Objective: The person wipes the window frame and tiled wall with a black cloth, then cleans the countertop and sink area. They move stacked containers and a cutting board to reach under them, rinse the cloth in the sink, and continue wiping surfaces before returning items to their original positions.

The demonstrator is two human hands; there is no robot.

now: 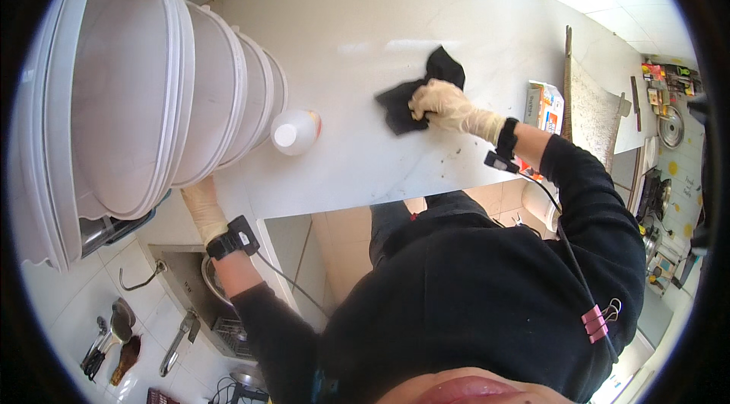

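Note:
My right hand [436, 105], in a pale thin glove, grips a crumpled black cloth [399, 102] and presses it on the white countertop [342, 176]. Dark crumbs lie on the counter between the cloth and the front edge. My left hand [199, 198], also gloved, reaches beside the nested translucent plastic tubs [131, 96] at the left; its fingers are hidden behind them. A white plastic bottle [296, 132] with a white cap stands against the tubs, to the left of the cloth.
Right of my right hand are a printed package [544, 107] and a worn board-like piece [590, 101]. A sink [188, 273] with a faucet [179, 344] lies at lower left, near hanging utensils [117, 327]. A white bucket [539, 201] stands below the counter. Cables run from both wrists.

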